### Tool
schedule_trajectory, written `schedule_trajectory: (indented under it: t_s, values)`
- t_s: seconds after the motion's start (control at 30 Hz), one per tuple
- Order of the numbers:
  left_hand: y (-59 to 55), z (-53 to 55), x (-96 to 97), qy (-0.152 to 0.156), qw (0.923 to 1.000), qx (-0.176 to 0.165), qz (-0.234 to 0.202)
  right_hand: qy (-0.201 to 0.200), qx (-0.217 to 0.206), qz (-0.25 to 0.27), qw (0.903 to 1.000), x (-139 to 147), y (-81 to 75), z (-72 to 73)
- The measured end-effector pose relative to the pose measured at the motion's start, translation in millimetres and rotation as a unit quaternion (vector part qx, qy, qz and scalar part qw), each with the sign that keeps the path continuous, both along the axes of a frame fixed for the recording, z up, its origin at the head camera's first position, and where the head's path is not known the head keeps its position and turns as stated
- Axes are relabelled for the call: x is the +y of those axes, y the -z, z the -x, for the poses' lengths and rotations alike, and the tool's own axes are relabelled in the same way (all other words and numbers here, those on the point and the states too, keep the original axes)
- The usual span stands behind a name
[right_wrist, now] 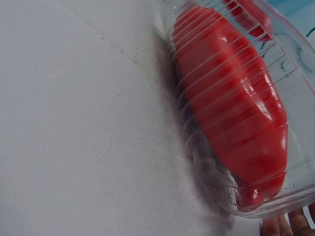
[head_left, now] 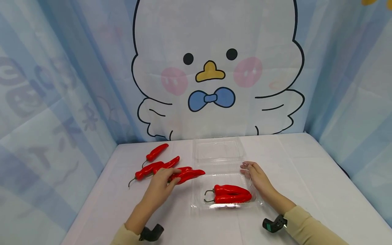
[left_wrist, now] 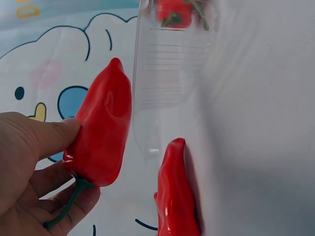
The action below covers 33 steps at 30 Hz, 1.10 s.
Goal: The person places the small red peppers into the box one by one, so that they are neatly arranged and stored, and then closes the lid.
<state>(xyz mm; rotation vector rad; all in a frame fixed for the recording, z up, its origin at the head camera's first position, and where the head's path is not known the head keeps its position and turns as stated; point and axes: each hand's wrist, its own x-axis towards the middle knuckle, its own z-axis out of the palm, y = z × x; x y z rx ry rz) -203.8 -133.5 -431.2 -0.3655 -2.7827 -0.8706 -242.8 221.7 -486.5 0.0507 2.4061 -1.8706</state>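
At the left edge of the clear clamshell (head_left: 199, 187), we have one red pepper (left_wrist: 102, 129) pinched between thumb and fingers of the left hand (head_left: 160, 186), loose peppers (head_left: 157, 152) nearby, pair of peppers (head_left: 232, 198) inside, right hand (head_left: 258, 177) at the clamshell's right side, can't tell if gripping

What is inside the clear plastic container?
Two red peppers lie side by side there. The container floor is partly visible, but whatever lies directly beneath them is covered.
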Motion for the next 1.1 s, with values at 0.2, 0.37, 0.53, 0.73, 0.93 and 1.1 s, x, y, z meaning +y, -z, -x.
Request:
schedule_trajectory:
  t_s: [0.2,0.37,0.53,0.73,0.93,1.1]
  values:
    - [0.8,1.7,6.0,0.009,0.9999,0.005,-0.004,-0.003,0.004,-0.010,0.9999,0,2.0,1.6]
    - [-0.6,2.0,11.1,0.012,0.9999,-0.006,-0.002,-0.003,0.003,-0.008,1.0000,0,2.5,1.7]
    - [-3.8,3.1,16.8,0.023,0.9995,-0.019,0.000,-0.002,0.004,-0.010,0.9999,0,1.7,1.1]
    - [-6.7,4.4,23.5,0.035,0.9990,-0.023,0.010,0.001,0.005,-0.004,1.0000,-1,0.2,0.0]
    - [-5.7,6.5,28.1,0.057,0.9979,-0.025,0.018,0.003,0.001,-0.004,1.0000,-1,0.1,0.5]
    - [-5.6,8.0,34.9,0.073,0.9963,-0.041,0.021,0.006,-0.002,-0.010,0.9999,-1,-0.5,-0.5]
